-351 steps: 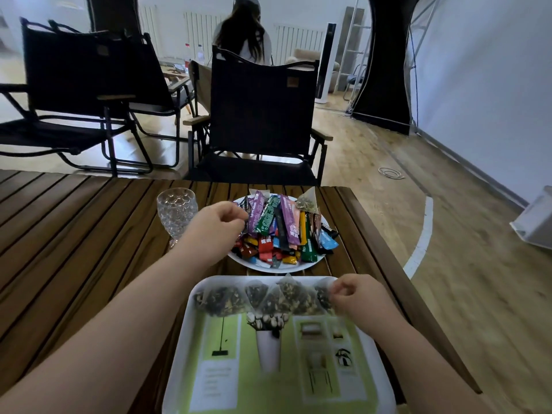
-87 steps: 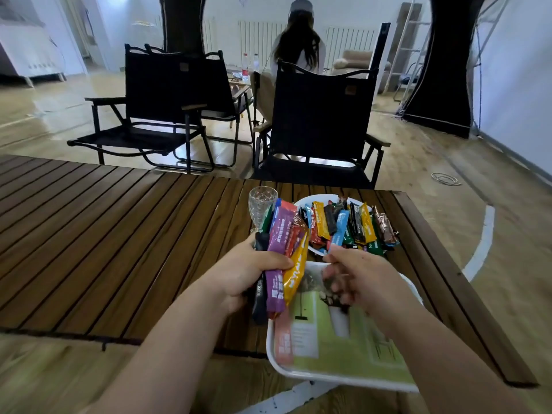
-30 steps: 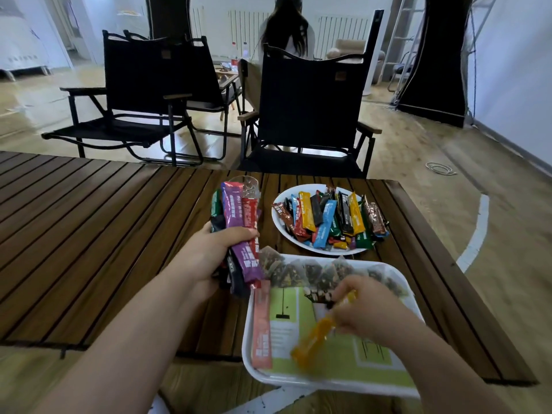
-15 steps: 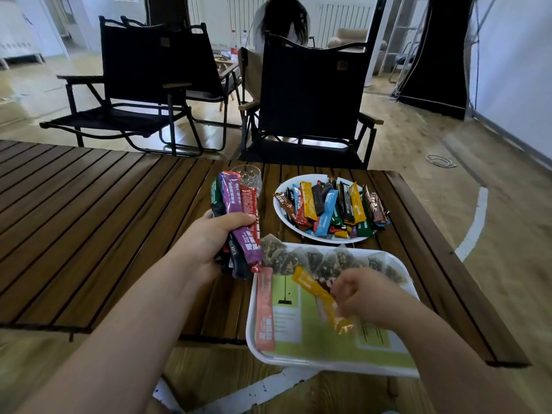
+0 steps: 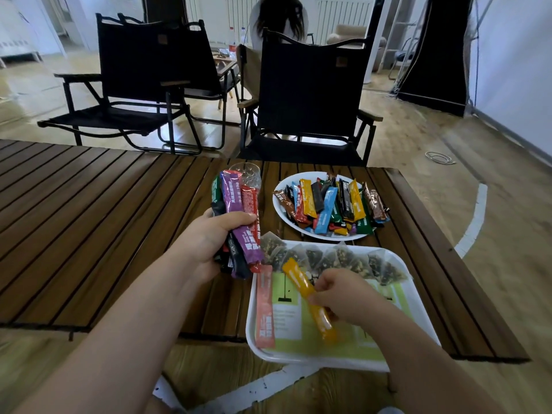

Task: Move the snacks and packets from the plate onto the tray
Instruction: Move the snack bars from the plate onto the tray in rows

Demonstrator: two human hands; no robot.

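Observation:
A white plate (image 5: 280,211) at the table's far right carries several coloured stick packets (image 5: 328,204). In front of it a white tray (image 5: 418,294) with a green print overhangs the table's near edge. A row of tea bags (image 5: 334,258) lies along the tray's far side, and a red packet (image 5: 264,306) lies along its left side. My left hand (image 5: 209,240) grips a bunch of packets (image 5: 239,222), purple, red, green and black, just left of the tray. My right hand (image 5: 343,294) pinches an orange packet (image 5: 307,297) over the tray's middle.
A clear glass (image 5: 246,174) stands behind the bunch in my left hand. The slatted wooden table (image 5: 89,219) stretches left. Black folding chairs (image 5: 307,94) stand beyond it, and a person (image 5: 279,22) sits further back. The floor lies past the table's right edge.
My right hand has turned the orange packet from lying crosswise to running lengthwise next to the red packet. My left hand still holds the bunch in about the same place.

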